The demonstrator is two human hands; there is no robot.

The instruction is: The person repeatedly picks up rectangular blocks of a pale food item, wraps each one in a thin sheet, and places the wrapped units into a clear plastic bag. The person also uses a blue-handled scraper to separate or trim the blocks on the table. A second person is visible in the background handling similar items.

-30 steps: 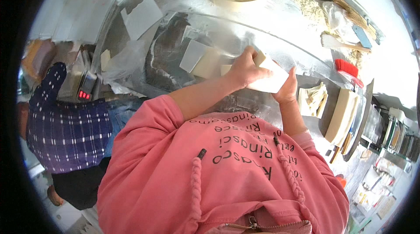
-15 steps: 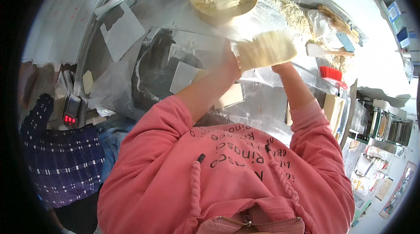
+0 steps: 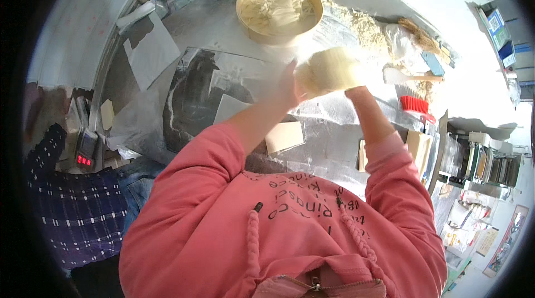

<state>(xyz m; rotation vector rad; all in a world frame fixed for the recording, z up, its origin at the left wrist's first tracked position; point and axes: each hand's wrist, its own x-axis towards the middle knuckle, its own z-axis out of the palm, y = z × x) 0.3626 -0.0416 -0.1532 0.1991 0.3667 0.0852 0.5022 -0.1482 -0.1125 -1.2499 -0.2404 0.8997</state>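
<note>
Both my hands are raised over the floury worktop around a thick, pale yellow stack of dough sheets point(image 3: 330, 69), smeared by motion. My left hand point(image 3: 291, 85) is closed against its left side, its fingers partly blurred. At the lower right of the stack, my right hand point(image 3: 356, 93) grips it, with most fingers hidden behind the dough. Just beyond stands a round wooden-rimmed sieve point(image 3: 241, 9) holding loose dough strips and flour. Below my left forearm lies a small pile of cut, pale dough sheets point(image 3: 285, 136).
A dark floured mat point(image 3: 181, 114) lies left, near a torn white sheet point(image 3: 153, 55). Dough scraps point(image 3: 365, 25) line the back right. A red brush point(image 3: 415, 103) and a wooden-handled scraper point(image 3: 397, 76) lie right. Someone in checked navy clothing point(image 3: 83, 209) is at lower left.
The stack has tilted in my hands and shifted slightly left, with both hands still on it. The whole view has shifted a little too.
</note>
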